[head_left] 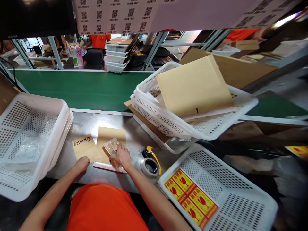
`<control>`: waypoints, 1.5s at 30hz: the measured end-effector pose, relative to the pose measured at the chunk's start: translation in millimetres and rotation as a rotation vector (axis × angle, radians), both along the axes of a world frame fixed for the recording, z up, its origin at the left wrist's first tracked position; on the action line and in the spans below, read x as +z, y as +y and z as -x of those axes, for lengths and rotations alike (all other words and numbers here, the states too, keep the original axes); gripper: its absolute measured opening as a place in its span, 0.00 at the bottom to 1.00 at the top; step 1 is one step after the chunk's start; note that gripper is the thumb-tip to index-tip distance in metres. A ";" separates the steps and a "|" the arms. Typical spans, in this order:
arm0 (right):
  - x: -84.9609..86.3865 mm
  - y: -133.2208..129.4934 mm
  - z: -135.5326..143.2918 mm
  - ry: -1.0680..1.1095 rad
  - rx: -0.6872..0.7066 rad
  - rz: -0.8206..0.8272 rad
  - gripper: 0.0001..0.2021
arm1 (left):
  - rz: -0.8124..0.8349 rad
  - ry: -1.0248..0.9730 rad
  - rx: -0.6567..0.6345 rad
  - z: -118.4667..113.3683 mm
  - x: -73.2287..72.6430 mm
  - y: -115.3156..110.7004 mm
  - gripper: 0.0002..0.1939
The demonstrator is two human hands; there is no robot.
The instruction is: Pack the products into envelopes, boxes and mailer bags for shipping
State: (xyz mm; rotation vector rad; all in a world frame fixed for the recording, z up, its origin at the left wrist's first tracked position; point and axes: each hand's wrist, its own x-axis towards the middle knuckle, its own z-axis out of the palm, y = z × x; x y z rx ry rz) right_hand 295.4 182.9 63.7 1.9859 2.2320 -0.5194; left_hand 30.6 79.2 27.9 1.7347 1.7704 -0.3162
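My left hand [83, 164] is closed at the lower edge of a small kraft envelope [84, 148] that has "beauty" printed on it, upside down to me. In my right hand [122, 156] is a small clear-fronted packet [112, 146], gripped by its right side; its contents are too small to make out. Under that packet lies a larger plain kraft mailer [116, 132] on the metal table. A pale pink strip [106, 166] lies along the near side of both. To the right of my right hand stands a tape dispenser [151, 165] with a yellow part.
Stacked white baskets [61, 128] stand at left, with clear plastic wrap inside. At right, tilted baskets [156, 118] hold a large kraft mailer [192, 86]. Below them, another basket [228, 183] holds red-yellow wine-glass labels [190, 199]. A green conveyor belt [79, 86] runs behind.
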 end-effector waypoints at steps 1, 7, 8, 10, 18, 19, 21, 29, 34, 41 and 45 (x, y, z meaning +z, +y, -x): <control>0.9 0.0 0.7 -0.001 -0.004 0.001 0.48 | -0.010 0.016 0.000 -3.0 -0.7 -1.1 0.17; 13.1 1.0 -3.2 -0.003 0.048 0.017 0.33 | -0.091 0.092 0.036 -20.8 -6.1 -7.8 0.19; 17.2 0.6 -6.0 0.002 0.075 0.018 0.30 | -0.107 0.086 0.049 -20.2 -7.2 -8.8 0.18; 26.8 -1.7 -11.6 0.030 0.174 0.022 0.28 | -0.148 0.059 0.076 -15.3 -9.4 -10.6 0.16; 38.1 -24.6 24.0 0.200 1.128 0.145 0.40 | -0.297 -0.156 0.168 4.6 -4.0 -5.8 0.08; 35.8 -26.2 33.4 0.210 1.183 0.138 0.39 | -0.318 -0.186 0.173 4.8 -0.8 -4.0 0.07; 33.1 -28.2 48.7 0.226 1.249 0.114 0.38 | -0.358 -0.240 0.183 5.5 6.1 -1.3 0.07; 44.5 -33.3 61.1 0.260 1.294 0.074 0.50 | -0.465 -0.357 0.259 10.7 23.1 -7.2 0.07; 34.5 -34.4 62.4 0.165 1.207 0.109 0.43 | -0.554 -0.322 0.308 21.9 36.9 -2.6 0.08; 19.6 -39.5 41.9 0.183 1.037 0.188 0.43 | -0.580 -0.232 0.314 29.4 43.7 6.6 0.12; 20.7 -45.4 22.3 0.454 0.891 0.232 0.52 | -0.496 -0.261 0.204 17.8 38.0 -2.5 0.12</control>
